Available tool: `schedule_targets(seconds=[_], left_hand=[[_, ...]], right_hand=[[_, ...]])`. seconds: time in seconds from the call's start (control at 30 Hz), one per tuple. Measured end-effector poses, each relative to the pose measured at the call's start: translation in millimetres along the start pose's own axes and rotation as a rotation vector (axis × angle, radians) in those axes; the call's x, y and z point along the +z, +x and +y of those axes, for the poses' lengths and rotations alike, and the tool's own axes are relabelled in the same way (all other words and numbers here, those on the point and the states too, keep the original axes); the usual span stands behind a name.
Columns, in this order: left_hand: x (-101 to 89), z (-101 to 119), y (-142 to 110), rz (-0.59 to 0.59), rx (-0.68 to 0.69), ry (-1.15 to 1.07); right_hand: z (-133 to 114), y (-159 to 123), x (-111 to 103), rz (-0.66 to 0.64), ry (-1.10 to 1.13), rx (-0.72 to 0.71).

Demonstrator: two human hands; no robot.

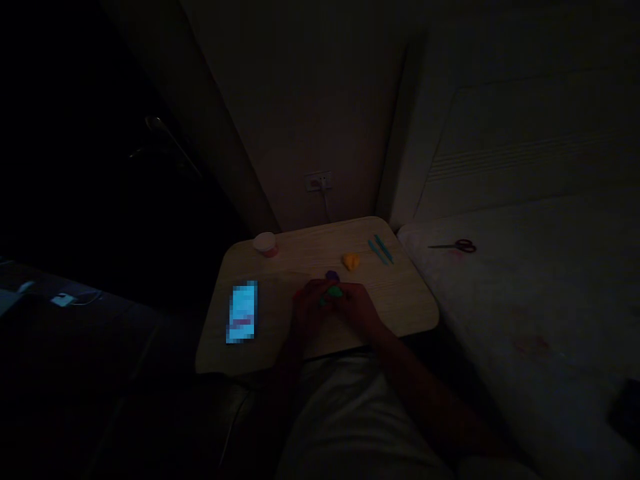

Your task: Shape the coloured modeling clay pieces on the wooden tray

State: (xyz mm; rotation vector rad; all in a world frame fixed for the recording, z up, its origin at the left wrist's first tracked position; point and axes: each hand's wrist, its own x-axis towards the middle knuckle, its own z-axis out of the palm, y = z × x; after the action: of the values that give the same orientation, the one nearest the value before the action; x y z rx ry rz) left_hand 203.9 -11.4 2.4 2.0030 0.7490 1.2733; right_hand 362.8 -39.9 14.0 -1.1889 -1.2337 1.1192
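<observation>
In dim light, a green lump of modelling clay (335, 291) is held between my two hands above the small table. My left hand (307, 305) is closed about its left side, with some fingers in shadow. From the right, my right hand (356, 305) pinches the same lump. A bit of green also shows lower down, between the hands. Just beyond the fingers lies a purple lump of clay (332, 275). Farther back and to the right sits an orange-yellow lump of clay (351, 261).
Two thin blue-green tools (381, 250) lie at the table's (320, 243) back right. A lidded tub (266, 244) stands back left; a lit phone-like screen (243, 312) lies left. Scissors (465, 246) rest on a pale surface (500, 287) at right. A wall socket (319, 181) holds a plug.
</observation>
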Motion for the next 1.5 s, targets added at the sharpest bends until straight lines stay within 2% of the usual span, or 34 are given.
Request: schedule_targets(seconds=[0.17,0.27,0.43,0.57,0.7,0.83,0.93,1.1,1.23,1.3,1.4,1.5], left_hand=[[0.0,-5.7,-1.1,-0.049,-0.045,-0.111],[0.4,-7.7,-1.6,-0.01,-0.067,-0.141],[0.1,-3.4,1.0,0.043,-0.072,-0.111],[2.0,-1.9,2.0,0.126,-0.084,-0.079],[2.4,-0.4,0.9,0.184,-0.081,-0.018],[1.7,2.3,-0.7,0.314,-0.07,0.118],[3.4,2.7,-1.4,0.287,-0.076,0.121],[6.1,2.9,-1.8,0.271,-0.165,-0.049],[3.0,2.5,-1.0,0.093,-0.08,-0.02],[1.6,1.8,-0.5,0.042,-0.039,0.018],[1.3,1.2,0.5,0.036,-0.049,0.068],[2.2,1.0,1.3,0.079,-0.04,0.09]], right_hand=[[1.2,-1.4,4.5,0.007,0.199,0.089],[0.7,-0.2,5.0,0.032,0.286,0.133],[-4.8,1.2,-3.7,-0.082,0.363,0.105],[-11.1,-1.1,-7.6,-0.172,0.382,0.095],[-9.0,-1.9,-3.4,-0.266,0.51,0.179],[1.7,1.5,-0.6,-0.214,0.387,0.306],[7.1,3.5,-1.9,-0.2,0.272,0.279],[4.0,2.7,-4.9,-0.138,0.302,0.16],[1.5,1.9,-8.2,-0.15,0.261,0.173],[1.5,1.5,-10.6,-0.153,0.213,0.177],[1.2,0.9,-12.8,-0.145,0.125,0.165],[0.6,0.6,-11.1,-0.136,0.049,0.153]])
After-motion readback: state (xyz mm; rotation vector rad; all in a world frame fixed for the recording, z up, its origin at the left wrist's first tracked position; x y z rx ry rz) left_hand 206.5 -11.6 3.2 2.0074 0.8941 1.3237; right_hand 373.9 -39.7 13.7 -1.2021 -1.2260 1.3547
